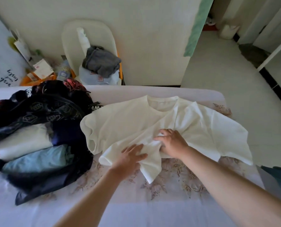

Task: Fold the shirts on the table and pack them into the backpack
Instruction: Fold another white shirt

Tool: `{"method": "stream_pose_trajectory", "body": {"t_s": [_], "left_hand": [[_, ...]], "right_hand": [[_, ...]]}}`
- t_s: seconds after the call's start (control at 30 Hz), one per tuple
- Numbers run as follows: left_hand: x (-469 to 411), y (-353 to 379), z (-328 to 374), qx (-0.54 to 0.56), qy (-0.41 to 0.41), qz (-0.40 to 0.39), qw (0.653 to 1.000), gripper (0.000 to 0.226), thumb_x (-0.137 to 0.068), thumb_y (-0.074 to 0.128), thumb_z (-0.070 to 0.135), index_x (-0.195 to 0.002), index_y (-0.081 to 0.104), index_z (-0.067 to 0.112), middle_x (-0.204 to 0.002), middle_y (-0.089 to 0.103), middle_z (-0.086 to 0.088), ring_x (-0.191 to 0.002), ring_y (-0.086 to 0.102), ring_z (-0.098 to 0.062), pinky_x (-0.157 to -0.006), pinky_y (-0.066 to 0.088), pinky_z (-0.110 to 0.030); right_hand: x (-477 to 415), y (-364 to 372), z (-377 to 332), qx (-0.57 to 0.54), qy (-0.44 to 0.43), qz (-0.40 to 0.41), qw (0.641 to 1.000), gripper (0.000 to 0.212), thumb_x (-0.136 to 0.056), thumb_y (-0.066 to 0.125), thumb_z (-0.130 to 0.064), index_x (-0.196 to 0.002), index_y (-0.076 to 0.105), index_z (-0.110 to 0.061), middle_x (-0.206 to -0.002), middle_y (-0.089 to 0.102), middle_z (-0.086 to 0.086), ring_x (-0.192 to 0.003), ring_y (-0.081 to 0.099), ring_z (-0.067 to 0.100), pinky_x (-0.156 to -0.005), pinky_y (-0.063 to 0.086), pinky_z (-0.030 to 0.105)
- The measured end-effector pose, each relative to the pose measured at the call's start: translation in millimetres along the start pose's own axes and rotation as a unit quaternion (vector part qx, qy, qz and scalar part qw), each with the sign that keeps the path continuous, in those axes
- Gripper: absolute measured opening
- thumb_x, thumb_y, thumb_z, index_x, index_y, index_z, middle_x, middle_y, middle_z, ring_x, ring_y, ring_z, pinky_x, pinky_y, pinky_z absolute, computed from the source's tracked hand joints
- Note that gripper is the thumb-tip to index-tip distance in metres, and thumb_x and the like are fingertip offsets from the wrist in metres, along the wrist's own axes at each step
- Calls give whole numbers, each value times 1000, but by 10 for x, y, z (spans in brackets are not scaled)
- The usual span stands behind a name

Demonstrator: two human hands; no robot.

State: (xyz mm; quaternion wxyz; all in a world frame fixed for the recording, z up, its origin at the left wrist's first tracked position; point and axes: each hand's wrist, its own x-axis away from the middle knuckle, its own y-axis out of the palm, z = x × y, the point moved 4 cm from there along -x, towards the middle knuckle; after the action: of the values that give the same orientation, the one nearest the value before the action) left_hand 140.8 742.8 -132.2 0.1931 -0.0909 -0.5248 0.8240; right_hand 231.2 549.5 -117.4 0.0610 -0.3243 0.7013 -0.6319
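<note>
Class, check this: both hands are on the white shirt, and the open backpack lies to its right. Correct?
No. The head view shows the open backpack to the left of the white shirt; the left hand and right hand are on it.

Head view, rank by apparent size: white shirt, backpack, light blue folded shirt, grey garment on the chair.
1. white shirt and backpack: about alike, and the frame edge crops the backpack, so no ranking between them.
2. light blue folded shirt.
3. grey garment: slightly smaller, but farther from the camera, so unsure.
</note>
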Motion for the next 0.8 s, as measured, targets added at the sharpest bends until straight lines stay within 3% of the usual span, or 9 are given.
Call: {"method": "stream_pose_trajectory", "body": {"t_s": [0.1, 0.2, 0.27, 0.37, 0.47, 0.53, 0.6, 0.7, 0.8], "left_hand": [[40, -155, -23, 3, -29, 46, 999, 23, -95, 60, 30, -111, 75, 25, -139, 56, -1, -124, 55, -23, -104, 47, -41], [-79, -533, -55, 25, -68, 141, 987, 27, -95, 53, 36, -96, 78, 23, -105, 63, 3, -91, 59, -18, -75, 54, -39], [-263, -895, -115, 54, -159, 171, 971, 24, -95, 54, 35, -89, 76, 28, -82, 59, 8, -72, 53, -14, -58, 46, -28], [-536, -1306, -390, 249, -364, 162, 883, 22, -95, 52, 28, -89, 72, 23, -68, 64, 4, -62, 58, -20, -62, 48, -29], [-656, -1525, -689, 414, -401, 245, 779, 20, -98, 44, 16, -98, 63, 23, -93, 72, -5, -71, 68, -25, -68, 57, -36], [-613, -1512, -811, 371, -395, 242, 805, 29, -97, 48, 22, -124, 55, 28, -116, 65, 2, -93, 66, -23, -77, 58, -38], [-479, -1269, -808, 305, -388, 177, 852, 48, -98, 52, 24, -144, 38, 33, -126, 56, 8, -101, 61, -19, -78, 55, -34], [-174, -803, -697, 183, -383, 92, 901, 57, -92, 59, 43, -142, 36, 28, -136, 48, -2, -116, 54, -25, -92, 53, -45], [116, -484, -661, 110, -423, 54, 898, 62, -86, 66, 40, -138, 40, 17, -133, 44, -5, -120, 46, -26, -99, 46, -41]], "right_hand": [[11, -6, 17, -23, 9, 39, 999, 37, -93, 60, -34, -130, 65, -30, -145, 49, 3, -133, 44, 25, -104, 33, 38], [-3, -199, -4, 17, 24, 120, 992, 28, -94, 59, -44, -109, 72, -25, -115, 56, -1, -113, 49, 23, -92, 37, 38], [-102, -435, -47, 47, 53, 156, 985, 28, -96, 52, -46, -99, 70, -24, -101, 52, -1, -100, 50, 24, -84, 41, 37], [-336, -866, -84, -37, 121, 226, 966, 29, -100, 47, -38, -98, 69, -20, -98, 64, 8, -95, 62, 33, -73, 44, 36], [-514, -1117, -64, -149, 165, 267, 938, 33, -100, 43, -18, -127, 62, -21, -111, 69, 11, -105, 62, 34, -77, 45, 36], [-528, -1079, -115, -179, 142, 233, 945, 43, -98, 44, -14, -140, 51, -19, -122, 66, 12, -112, 60, 33, -88, 46, 37], [-436, -827, -192, -178, 89, 171, 965, 42, -95, 50, -13, -137, 54, -18, -130, 62, 8, -119, 58, 29, -97, 46, 36], [-138, -327, -304, -115, 4, 124, 986, 36, -91, 59, -21, -127, 60, -20, -128, 56, 0, -118, 53, 19, -103, 43, 36], [84, 100, -437, -51, -42, 42, 997, 51, -86, 58, -39, -135, 52, -25, -128, 47, -3, -117, 45, 16, -104, 40, 37]]}}
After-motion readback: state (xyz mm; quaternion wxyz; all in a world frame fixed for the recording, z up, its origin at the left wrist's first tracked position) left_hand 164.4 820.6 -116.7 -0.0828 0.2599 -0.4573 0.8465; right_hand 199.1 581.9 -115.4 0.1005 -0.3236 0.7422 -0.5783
